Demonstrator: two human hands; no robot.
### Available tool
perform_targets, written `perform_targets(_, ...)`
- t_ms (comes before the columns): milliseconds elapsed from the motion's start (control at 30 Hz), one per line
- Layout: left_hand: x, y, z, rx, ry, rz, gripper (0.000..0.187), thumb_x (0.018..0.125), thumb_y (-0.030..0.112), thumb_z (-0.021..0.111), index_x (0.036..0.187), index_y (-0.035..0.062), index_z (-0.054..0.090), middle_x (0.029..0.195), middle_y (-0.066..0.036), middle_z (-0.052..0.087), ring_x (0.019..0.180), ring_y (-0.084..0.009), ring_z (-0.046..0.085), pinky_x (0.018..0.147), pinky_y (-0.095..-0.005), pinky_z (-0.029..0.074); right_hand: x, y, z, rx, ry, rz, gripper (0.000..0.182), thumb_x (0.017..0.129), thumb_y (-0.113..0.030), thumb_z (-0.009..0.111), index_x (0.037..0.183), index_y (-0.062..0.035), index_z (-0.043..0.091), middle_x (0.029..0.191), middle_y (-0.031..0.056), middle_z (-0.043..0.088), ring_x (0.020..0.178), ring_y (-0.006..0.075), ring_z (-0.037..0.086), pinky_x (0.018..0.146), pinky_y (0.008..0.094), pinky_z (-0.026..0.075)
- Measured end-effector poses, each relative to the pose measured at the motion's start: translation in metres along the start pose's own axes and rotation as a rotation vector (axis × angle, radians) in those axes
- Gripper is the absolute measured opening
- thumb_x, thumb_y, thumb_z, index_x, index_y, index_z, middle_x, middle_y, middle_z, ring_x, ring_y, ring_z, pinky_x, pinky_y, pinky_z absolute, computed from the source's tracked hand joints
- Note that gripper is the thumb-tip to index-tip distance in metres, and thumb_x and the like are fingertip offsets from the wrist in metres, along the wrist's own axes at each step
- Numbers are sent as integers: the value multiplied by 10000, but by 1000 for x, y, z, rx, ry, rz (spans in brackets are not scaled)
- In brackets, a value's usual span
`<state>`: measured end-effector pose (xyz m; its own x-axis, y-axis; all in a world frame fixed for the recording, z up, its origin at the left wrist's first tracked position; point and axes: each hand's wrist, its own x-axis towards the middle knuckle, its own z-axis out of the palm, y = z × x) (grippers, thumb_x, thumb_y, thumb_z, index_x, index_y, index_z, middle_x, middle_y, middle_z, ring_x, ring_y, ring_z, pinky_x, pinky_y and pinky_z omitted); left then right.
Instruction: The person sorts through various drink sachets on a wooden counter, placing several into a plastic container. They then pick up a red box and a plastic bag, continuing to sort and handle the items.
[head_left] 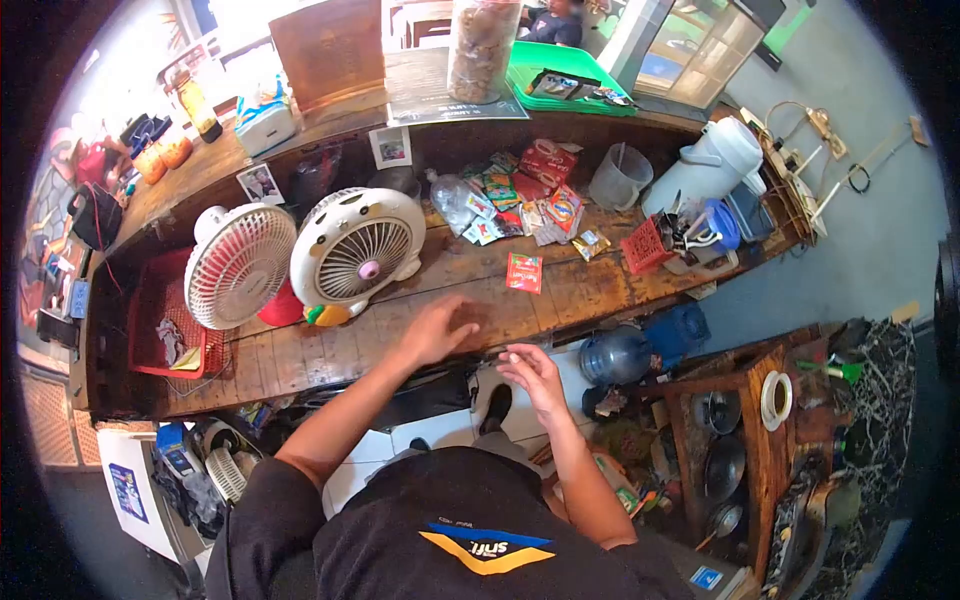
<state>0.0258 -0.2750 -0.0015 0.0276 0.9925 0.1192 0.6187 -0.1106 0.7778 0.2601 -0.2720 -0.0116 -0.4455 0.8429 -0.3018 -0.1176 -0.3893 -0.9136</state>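
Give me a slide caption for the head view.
Left hand rests on wooden counter near two fans; right hand hovers, empty.

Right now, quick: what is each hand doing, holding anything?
Left hand: open, palm down on the brown wooden counter, holding nothing.
Right hand: fingers loosely curled beside the counter edge; whether it holds anything cannot be told.
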Motion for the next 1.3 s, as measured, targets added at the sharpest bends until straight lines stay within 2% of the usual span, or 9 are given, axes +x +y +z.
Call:
perform_targets(167, 94, -38, 41, 265, 68, -125, 564, 814, 308, 677, 1287, 76, 475, 1275, -155, 538, 1141, -384, 521, 929, -472, 442, 46, -25, -49, -20, -72, 64, 274, 930, -186, 607, 1142, -18, 563, 1065, 121, 636, 937, 210, 644, 844, 310, 509)
perform_targets(267, 136, -41, 57, 587, 328, -105, 556, 806, 296, 667, 1298, 106, 491, 1271, -98, 551, 1215, -285, 472, 1035, -505, 329, 69, -40, -83, -69, -126, 67, 272, 932, -187, 602, 1142, -18, 563, 1062, 116, 636, 938, 206, 643, 846, 310, 508)
perform_targets(367, 155, -57, 68, 765, 316, -141, 502, 852, 280, 617, 1309, 121, 484, 1304, -62, 539, 1215, -274, 472, 1050, -530, 287, 89, -48, -113, -94, -129, 94, 272, 937, -193, 595, 1145, -21, 561, 1055, 109, 636, 941, 202, 642, 842, 308, 508)
perform_targets(567, 126, -31, 65, 760, 513, -83, 240, 830, 175, 612, 1061, 169, 675, 1040, -10, 689, 1007, -234, 607, 1066, -502, 268, 130, -58, -121, -108, -241, 185, 288, 956, -234, 569, 1163, -33, 559, 1056, 113, 636, 933, 208, 647, 836, 301, 511)
perform_targets(633, 110, -8, 62, 530, 505, -131, 259, 828, 150, 627, 1079, 189, 676, 1039, 10, 688, 985, -215, 614, 1065, -522, 251, 140, -63, -107, 7, -303, 243, 321, 963, -284, 547, 1172, -40, 560, 1068, 116, 632, 957, 209, 639, 850, 314, 508)
perform_targets(767, 95, 40, 70, 480, 454, 109, 350, 740, 133, 684, 1081, 210, 677, 1046, 41, 677, 1025, -201, 600, 1073, -539, 245, 161, -55, -79, 470, -381, 489, 451, 964, -441, 487, 1212, -69, 552, 1125, 103, 614, 1027, 202, 602, 899, 353, 486)
perform_targets(967, 109, 69, 57, 279, 264, 177, 380, 763, 253, 707, 1133, 193, 645, 1255, -17, 576, 1161, -246, 526, 1081, -543, 242, 187, -57, -81, 511, -378, 347, 357, 966, -278, 480, 1250, -63, 502, 1125, 77, 600, 1030, 213, 584, 905, 375, 475)
perform_targets(1233, 179, -19, 32, 728, 295, -71, 423, 823, 345, 642, 1212, 184, 609, 1402, -85, 451, 1347, -287, 355, 1118, -592, 159, 187, -69, -109, 557, -156, 393, 304, 949, -299, 483, 1165, -96, 554, 1050, 68, 638, 927, 202, 631, 851, 376, 518)
perform_targets(1300, 187, -32, 28, 1048, 94, -168, 456, 828, 339, 603, 1222, 110, 591, 1421, -112, 430, 1388, -308, 292, 1119, -641, 71, 182, -68, -116, 604, -174, 386, 297, 946, -287, 516, 1154, -82, 565, 1004, 76, 653, 894, 200, 632, 827, 367, 519)
